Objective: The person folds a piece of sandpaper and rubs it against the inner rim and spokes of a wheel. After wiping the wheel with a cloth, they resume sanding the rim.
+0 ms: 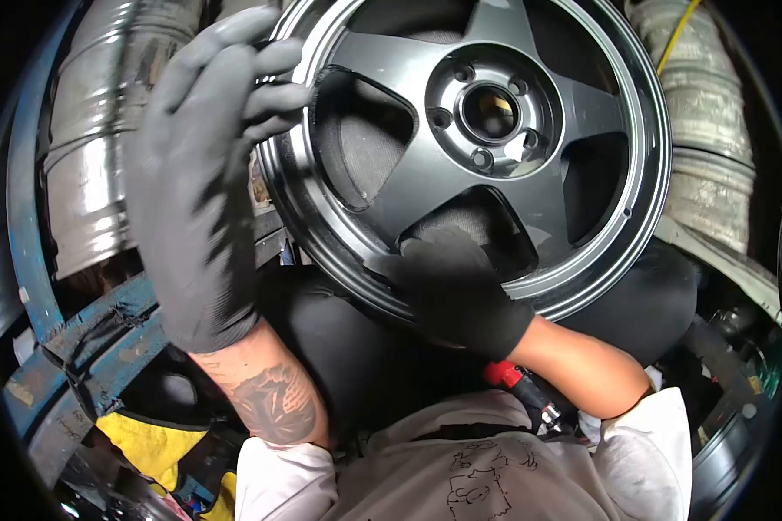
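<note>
Wheel on lap; left hand open against its edge, right hand gripping bottom; drums behind, red tool below.

The glove on the left hand is mid-grey, on the right hand black. Between them the wheel is glossy gunmetal grey. Behind the left hand a drum is dull silver; below it a frame is chipped blue and a cloth yellow. By the right wrist a handle is red. The shirt is white with a black line drawing.
</note>
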Tool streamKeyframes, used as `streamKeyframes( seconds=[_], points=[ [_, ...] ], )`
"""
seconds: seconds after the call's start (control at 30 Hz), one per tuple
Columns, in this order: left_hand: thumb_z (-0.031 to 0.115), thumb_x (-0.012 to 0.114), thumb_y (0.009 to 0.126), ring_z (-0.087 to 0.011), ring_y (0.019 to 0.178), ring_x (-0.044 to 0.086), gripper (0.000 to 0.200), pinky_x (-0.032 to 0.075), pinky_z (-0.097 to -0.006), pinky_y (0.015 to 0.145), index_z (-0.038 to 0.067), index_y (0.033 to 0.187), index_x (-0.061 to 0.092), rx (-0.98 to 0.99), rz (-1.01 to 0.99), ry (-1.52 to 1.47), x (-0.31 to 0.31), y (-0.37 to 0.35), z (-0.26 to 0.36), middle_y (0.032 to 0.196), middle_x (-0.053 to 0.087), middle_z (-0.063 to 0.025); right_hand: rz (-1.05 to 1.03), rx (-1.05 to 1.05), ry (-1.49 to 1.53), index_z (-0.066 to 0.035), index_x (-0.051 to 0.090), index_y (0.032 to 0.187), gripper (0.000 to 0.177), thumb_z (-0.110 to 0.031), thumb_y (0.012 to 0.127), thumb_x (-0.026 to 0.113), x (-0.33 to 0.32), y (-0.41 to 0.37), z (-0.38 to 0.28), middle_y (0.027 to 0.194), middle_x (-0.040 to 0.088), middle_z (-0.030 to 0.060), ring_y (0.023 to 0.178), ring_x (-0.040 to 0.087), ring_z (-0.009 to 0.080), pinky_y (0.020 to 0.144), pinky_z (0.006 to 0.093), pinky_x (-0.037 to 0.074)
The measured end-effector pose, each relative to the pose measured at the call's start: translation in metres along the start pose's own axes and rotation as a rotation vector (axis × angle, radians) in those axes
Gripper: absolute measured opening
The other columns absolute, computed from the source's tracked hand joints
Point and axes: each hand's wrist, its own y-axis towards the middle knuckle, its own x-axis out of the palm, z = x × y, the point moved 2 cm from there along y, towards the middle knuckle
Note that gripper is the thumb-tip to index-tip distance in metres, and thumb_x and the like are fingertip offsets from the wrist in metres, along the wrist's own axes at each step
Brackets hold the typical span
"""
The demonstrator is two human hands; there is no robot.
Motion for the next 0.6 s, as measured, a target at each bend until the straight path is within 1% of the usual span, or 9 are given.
streamKeyframes(
  seconds=[0.07,0.1,0.2,0.27,0.3,0.4,0.47,0.53,0.6],
  points=[
    [0.027,0.049,0.110,-0.0194,0.103,0.069,0.047,0.052,-0.0293,0.093,-0.006,0.143,0.054,0.012,-0.001,0.098,-0.001,-0.002,0.003,0.124,0.068,-0.0178,0.055,0.038,0.081,-0.017,0.066,0.093,0.006,-0.022,0.092,0.067,-0.007,0.008,0.005,0.077,0.059,0.0046,0.070,0.060,0.0256,0.064,0.0421,0.047],
    [0.028,0.048,0.110,-0.0192,0.103,0.068,0.048,0.051,-0.0297,0.094,-0.006,0.144,0.053,0.145,-0.009,0.462,-0.001,-0.005,0.003,0.124,0.067,-0.0171,0.134,0.048,0.054,-0.015,0.068,0.100,0.010,-0.023,0.095,0.066,-0.009,0.007,0.010,0.077,0.064,0.0069,0.070,0.064,0.0281,0.065,0.0437,0.050],
    [0.020,0.048,0.110,-0.0201,0.101,0.066,0.045,0.051,-0.0313,0.097,-0.009,0.145,0.049,-0.024,-0.035,0.157,-0.009,-0.008,-0.003,0.121,0.066,-0.0172,0.249,0.116,0.351,-0.011,0.068,0.106,0.016,-0.022,0.095,0.068,-0.047,0.013,0.024,0.081,0.070,0.0104,0.073,0.070,0.0310,0.067,0.0436,0.054],
    [0.019,0.050,0.110,-0.0205,0.099,0.065,0.044,0.051,-0.0320,0.098,-0.009,0.144,0.050,-0.086,-0.016,0.208,-0.011,-0.010,-0.007,0.120,0.066,-0.0176,0.252,0.169,0.451,-0.009,0.068,0.109,0.020,-0.021,0.094,0.070,-0.063,0.015,0.028,0.084,0.073,0.0126,0.076,0.072,0.0325,0.069,0.0430,0.056],
    [0.008,0.048,0.106,-0.0168,0.090,0.068,0.035,0.054,-0.0264,0.087,-0.010,0.134,0.058,-0.084,0.062,0.181,-0.005,-0.012,-0.006,0.112,0.072,-0.0173,0.235,0.199,0.475,-0.008,0.068,0.111,0.022,-0.021,0.093,0.071,-0.064,0.014,0.031,0.085,0.074,0.0137,0.077,0.074,0.0331,0.069,0.0425,0.057],
    [0.011,0.061,0.098,-0.0169,0.100,0.068,0.038,0.052,-0.0281,0.092,-0.005,0.133,0.061,-0.266,0.008,0.418,-0.005,-0.023,-0.007,0.109,0.071,-0.0138,0.197,0.130,0.571,-0.007,0.067,0.109,0.022,-0.020,0.091,0.073,-0.055,0.010,0.032,0.087,0.074,0.0148,0.079,0.073,0.0339,0.068,0.0411,0.057],
    [0.012,0.070,0.090,-0.0170,0.102,0.067,0.038,0.053,-0.0318,0.092,-0.002,0.126,0.066,-0.399,-0.208,0.348,0.000,-0.033,-0.010,0.109,0.072,-0.0124,0.150,0.209,0.757,-0.006,0.069,0.107,0.018,-0.017,0.093,0.071,-0.051,0.016,0.029,0.087,0.073,0.0148,0.079,0.073,0.0302,0.069,0.0381,0.056],
    [0.012,0.074,0.086,-0.0155,0.099,0.067,0.033,0.053,-0.0303,0.089,-0.002,0.116,0.070,-0.301,-0.531,0.500,-0.001,-0.029,-0.010,0.104,0.073,-0.0103,-0.053,0.356,0.922,-0.005,0.073,0.109,0.020,-0.015,0.093,0.072,-0.062,0.020,0.028,0.090,0.075,0.0121,0.082,0.075,0.0223,0.075,0.0333,0.057],
    [0.011,0.076,0.084,-0.0128,0.091,0.067,0.024,0.052,-0.0283,0.084,-0.002,0.104,0.072,-0.287,-0.499,0.546,0.003,-0.029,-0.011,0.097,0.073,-0.0081,0.004,0.350,0.956,-0.004,0.073,0.108,0.020,-0.014,0.091,0.073,-0.059,0.021,0.026,0.090,0.075,0.0120,0.081,0.075,0.0226,0.074,0.0330,0.057]
  ],
)
